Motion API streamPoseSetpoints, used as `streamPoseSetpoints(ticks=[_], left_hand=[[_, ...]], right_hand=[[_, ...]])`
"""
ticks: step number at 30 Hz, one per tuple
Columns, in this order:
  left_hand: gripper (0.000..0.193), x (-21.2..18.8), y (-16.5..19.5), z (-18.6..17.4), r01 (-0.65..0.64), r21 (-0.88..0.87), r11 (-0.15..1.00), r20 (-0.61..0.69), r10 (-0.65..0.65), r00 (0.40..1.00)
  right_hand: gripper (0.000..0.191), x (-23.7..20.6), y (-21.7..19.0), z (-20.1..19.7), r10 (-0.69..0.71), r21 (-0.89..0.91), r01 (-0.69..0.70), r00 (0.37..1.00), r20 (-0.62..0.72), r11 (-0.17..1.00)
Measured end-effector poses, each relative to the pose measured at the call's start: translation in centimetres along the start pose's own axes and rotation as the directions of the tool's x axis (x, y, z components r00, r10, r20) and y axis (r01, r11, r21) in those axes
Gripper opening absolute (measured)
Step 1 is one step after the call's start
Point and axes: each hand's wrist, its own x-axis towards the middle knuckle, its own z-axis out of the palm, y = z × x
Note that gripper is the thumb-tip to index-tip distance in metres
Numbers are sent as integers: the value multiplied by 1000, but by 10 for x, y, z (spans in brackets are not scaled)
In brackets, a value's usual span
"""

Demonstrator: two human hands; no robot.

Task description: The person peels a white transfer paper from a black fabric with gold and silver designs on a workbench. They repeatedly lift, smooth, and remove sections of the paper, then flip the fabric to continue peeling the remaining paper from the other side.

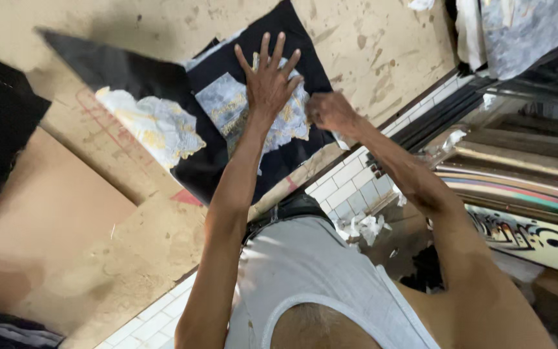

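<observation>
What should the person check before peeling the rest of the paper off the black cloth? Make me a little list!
1. Left hand pressing flat on the printed patch, fingers spread: ok.
2. Right hand gripping the paper backing at the patch's edge: looks closed there, but the pinch itself is hidden: cannot tell.
3. Black cloth lying flat on the worktable: mostly flat, one corner hangs over the tiled edge: ok.
4. Second patch beside it out of the way of both hands: ok.
5. Print fully stuck to the cloth under the paper: cannot tell.
</observation>
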Motion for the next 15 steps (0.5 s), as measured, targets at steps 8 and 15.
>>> streamPoseSetpoints(ticks=[8, 15], left_hand=[[77, -3, -5, 4, -58, -33, 998, 20, 58, 998], [94, -1, 1, 8, -133, 13, 991, -60, 134, 989]], right_hand=[[44, -48, -29, 1, 550, 334, -494, 829, -96, 803], [16, -15, -11, 21, 448, 252, -393, 865, -223, 884]])
